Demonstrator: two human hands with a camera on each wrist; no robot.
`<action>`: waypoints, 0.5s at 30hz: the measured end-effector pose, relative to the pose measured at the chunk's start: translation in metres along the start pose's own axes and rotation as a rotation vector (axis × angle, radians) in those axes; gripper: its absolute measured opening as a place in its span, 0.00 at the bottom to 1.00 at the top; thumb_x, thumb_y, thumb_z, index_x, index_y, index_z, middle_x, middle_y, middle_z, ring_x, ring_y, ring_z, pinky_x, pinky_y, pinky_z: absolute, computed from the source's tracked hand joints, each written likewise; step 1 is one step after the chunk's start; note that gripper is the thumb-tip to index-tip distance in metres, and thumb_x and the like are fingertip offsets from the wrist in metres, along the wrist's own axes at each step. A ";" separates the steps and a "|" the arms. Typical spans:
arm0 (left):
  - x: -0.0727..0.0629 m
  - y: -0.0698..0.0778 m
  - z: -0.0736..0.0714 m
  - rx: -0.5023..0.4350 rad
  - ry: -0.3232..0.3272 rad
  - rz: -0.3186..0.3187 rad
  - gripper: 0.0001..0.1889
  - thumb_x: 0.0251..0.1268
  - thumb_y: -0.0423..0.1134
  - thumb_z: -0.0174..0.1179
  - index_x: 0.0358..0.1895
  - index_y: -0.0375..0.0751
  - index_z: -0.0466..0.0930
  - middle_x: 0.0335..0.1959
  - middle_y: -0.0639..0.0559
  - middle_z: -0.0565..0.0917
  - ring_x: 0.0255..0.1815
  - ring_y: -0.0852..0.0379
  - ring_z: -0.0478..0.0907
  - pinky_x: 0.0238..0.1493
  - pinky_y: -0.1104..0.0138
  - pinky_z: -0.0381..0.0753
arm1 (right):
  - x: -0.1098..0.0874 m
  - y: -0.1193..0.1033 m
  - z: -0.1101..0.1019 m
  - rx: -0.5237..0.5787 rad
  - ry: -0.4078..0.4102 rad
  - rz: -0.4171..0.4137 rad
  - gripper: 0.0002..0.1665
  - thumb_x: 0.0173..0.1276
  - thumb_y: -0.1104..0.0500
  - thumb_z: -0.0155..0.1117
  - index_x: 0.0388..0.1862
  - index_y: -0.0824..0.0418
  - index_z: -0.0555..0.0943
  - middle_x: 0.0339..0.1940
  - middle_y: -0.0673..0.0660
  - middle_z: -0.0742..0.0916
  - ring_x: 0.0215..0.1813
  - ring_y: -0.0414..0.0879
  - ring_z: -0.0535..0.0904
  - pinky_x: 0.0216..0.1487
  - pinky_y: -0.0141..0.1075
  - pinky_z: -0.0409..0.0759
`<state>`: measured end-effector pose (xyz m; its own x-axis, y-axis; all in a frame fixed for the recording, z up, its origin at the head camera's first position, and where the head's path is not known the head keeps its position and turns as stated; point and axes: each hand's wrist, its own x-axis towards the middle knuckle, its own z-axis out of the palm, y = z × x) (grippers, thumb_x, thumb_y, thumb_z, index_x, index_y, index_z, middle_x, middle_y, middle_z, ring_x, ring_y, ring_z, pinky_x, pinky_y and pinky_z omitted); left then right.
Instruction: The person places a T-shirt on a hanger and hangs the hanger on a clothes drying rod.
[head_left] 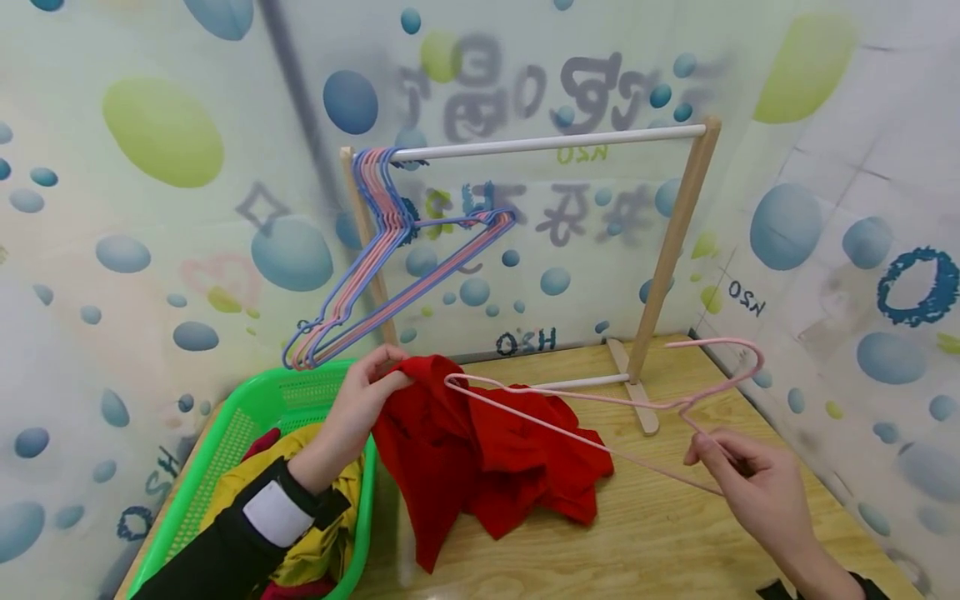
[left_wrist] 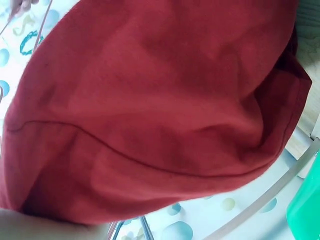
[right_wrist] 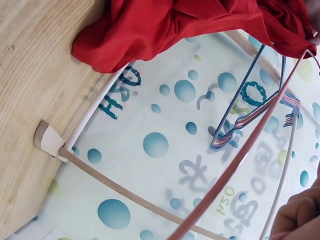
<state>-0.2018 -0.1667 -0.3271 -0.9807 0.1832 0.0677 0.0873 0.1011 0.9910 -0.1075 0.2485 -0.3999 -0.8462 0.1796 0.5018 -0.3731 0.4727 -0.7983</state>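
Note:
My left hand (head_left: 362,406) pinches the upper edge of a piece of red clothing (head_left: 427,433). One part of the cloth hangs from the fingers, and the rest lies crumpled on the table. In the left wrist view the red cloth (left_wrist: 155,105) fills most of the picture, with a seam across it. My right hand (head_left: 765,483) grips a pink wire hanger (head_left: 722,387) by one shoulder end, its hook pointing up. The hanger's far tip overlaps the red cloth close to the left fingers. A long stretch of the hanger (right_wrist: 232,165) crosses the right wrist view.
A green basket (head_left: 365,517) at the left holds yellow clothing (head_left: 330,533) and dark red cloth. Behind stands a rack with a white rail (head_left: 555,146) and wooden posts. Several blue and pink hangers (head_left: 390,217) hang at the rail's left end. Patterned sheeting surrounds the wooden table (head_left: 645,533).

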 end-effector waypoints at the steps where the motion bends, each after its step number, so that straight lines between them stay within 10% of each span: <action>1: -0.001 0.000 0.000 -0.006 -0.003 0.002 0.04 0.77 0.32 0.53 0.44 0.42 0.78 0.35 0.61 0.86 0.39 0.58 0.81 0.47 0.65 0.79 | 0.000 0.000 0.001 0.004 -0.004 -0.005 0.20 0.74 0.75 0.59 0.25 0.57 0.84 0.10 0.47 0.64 0.11 0.43 0.53 0.11 0.29 0.54; 15: -0.012 -0.006 0.000 0.093 -0.033 0.136 0.13 0.76 0.33 0.57 0.55 0.29 0.82 0.39 0.65 0.87 0.44 0.62 0.82 0.49 0.68 0.81 | 0.000 -0.002 0.006 0.012 -0.014 -0.012 0.19 0.73 0.75 0.60 0.25 0.57 0.84 0.09 0.47 0.65 0.12 0.43 0.54 0.13 0.32 0.55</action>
<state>-0.1904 -0.1691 -0.3335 -0.9526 0.2334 0.1951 0.2361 0.1626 0.9580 -0.1088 0.2427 -0.4007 -0.8468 0.1624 0.5066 -0.3876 0.4641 -0.7965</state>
